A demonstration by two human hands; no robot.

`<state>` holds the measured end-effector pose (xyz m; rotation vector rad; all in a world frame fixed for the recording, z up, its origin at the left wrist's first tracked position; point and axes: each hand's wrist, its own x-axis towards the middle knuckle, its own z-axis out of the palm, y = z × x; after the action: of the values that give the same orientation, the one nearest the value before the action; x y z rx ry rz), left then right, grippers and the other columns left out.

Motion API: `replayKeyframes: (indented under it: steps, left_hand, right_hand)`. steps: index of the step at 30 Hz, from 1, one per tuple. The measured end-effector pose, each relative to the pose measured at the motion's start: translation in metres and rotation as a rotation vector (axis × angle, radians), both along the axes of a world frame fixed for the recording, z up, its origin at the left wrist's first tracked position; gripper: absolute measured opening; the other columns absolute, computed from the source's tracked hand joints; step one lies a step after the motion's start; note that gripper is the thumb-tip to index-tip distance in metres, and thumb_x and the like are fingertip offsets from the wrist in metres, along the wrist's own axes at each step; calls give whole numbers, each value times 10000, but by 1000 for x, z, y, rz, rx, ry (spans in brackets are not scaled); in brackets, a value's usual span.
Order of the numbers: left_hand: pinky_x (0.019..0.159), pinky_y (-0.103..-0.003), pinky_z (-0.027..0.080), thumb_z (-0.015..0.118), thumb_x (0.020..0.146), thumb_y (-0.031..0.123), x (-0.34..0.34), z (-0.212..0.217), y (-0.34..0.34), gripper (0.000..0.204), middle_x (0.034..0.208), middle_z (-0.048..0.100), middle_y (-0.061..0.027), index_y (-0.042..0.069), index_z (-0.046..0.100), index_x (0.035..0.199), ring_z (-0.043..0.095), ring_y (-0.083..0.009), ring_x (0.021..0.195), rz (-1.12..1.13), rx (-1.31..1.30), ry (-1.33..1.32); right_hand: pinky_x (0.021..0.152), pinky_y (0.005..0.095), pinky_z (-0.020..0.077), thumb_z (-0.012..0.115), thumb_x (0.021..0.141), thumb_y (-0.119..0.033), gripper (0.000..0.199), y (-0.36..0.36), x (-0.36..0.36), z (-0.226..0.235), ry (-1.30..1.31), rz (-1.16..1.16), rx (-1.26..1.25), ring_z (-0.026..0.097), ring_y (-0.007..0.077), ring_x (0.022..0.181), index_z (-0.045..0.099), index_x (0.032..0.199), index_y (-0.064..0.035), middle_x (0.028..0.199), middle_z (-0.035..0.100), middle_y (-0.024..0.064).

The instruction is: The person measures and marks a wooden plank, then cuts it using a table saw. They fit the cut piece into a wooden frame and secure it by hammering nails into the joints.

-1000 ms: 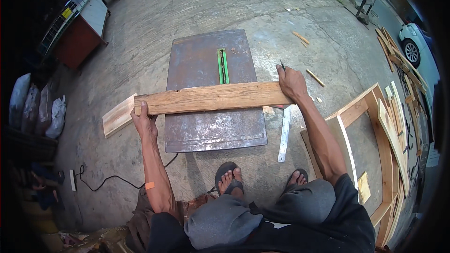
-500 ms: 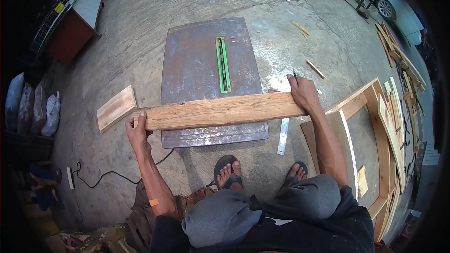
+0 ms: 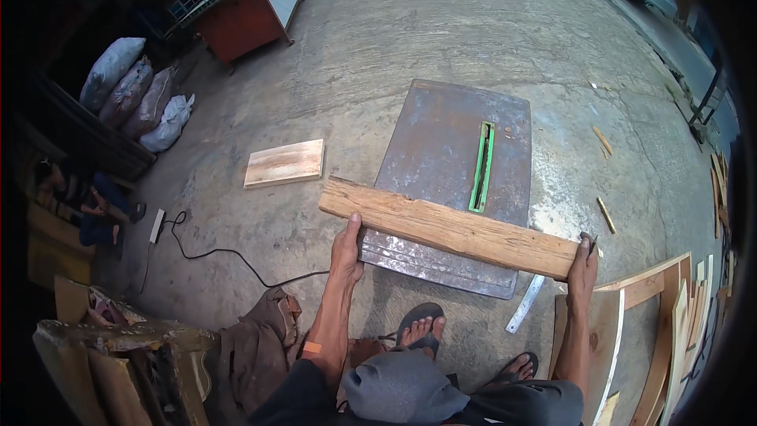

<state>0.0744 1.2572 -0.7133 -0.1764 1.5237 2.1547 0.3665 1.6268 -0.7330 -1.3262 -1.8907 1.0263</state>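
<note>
A long wooden plank (image 3: 449, 227) spans the front part of a rusty metal saw table (image 3: 441, 130), which has a green slot insert (image 3: 482, 166). Whether the plank touches the tabletop, I cannot tell. My left hand (image 3: 347, 248) grips it near its left end, thumb on the upper face. At the right end, my right hand (image 3: 582, 267) is closed on the plank, with a thin dark pencil-like stick (image 3: 593, 243) also between its fingers. A metal ruler (image 3: 525, 304) lies on the ground by the table's front right corner.
A short board (image 3: 284, 163) lies left of the table. A black cable (image 3: 229, 252) runs to a white power strip (image 3: 157, 226). Wooden frames (image 3: 670, 284) stand at right. Filled sacks (image 3: 130, 91) and a seated person (image 3: 91, 197) are at left. Wood offcuts (image 3: 605, 215) lie beyond.
My view has swung left, so the table and plank appear farther right and slanted. My right hand's grip has shifted at the plank's end. Both hands still hold the plank.
</note>
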Motion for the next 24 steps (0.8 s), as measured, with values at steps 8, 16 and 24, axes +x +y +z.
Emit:
replayKeyframes:
  steps: [8,16,24]
  left_hand:
    - [793,-320,545,580,1041,380,73,-9,4,533,1100,682,-168,-127,596,1204,664,-190,924,98,-10,13]
    - [767,-324,544,555,1027,387,59,2,14,512,1072,677,-152,-97,597,1191,666,-191,904,142,-115,62]
    - [1059,-399,437,540,998,453,51,0,10,589,1307,633,-108,21,518,1397,586,-231,1219,83,-92,54]
  right_hand:
    - [658,341,567,494,1048,-506,552,50,17,-8,200,-70,-246,647,175,817,632,1241,-7,1010,656,94]
    - [428,252,382,482,1055,-524,532,9,0,35,326,-75,-325,502,88,538,626,1054,-12,715,541,10]
    - [434,237,360,511,1048,-525,556,8,1,27,368,-27,-359,481,74,548,630,1178,2,730,548,-1]
